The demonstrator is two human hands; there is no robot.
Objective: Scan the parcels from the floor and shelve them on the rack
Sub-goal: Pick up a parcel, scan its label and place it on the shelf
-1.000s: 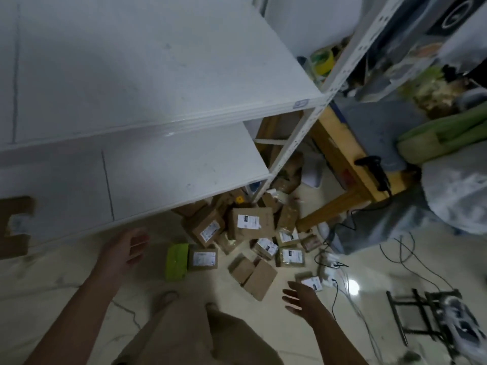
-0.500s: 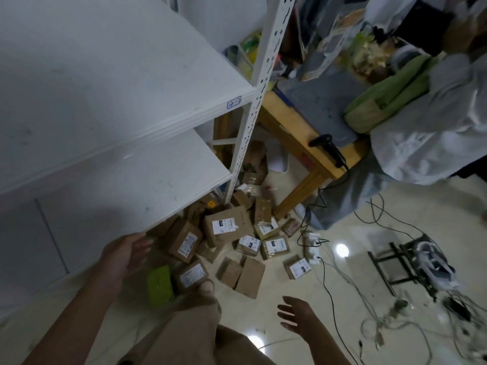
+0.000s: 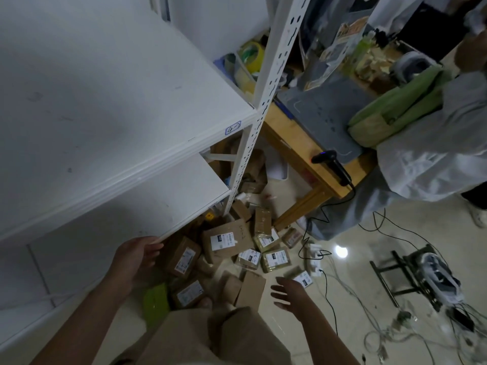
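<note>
Many parcels [image 3: 228,239] on floor [image 3: 355,275], between left hand [image 3: 131,262] and right hand [image 3: 291,295] fingers [image 3: 277,288]

Hands: the left hand [image 3: 137,262] and right hand [image 3: 290,293] were bare.
Arms: the left forearm [image 3: 87,317] and right forearm [image 3: 324,333] were uncovered down to the frame's edge.
Legs: loose khaki-tan legwear [image 3: 210,338], softly creased.

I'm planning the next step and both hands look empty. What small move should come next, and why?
Probably lower the right hand onto the small labelled parcel nearest it: both hands hold nothing, the left hand is by the shelf edge, and the scanner lies on the table.
</note>
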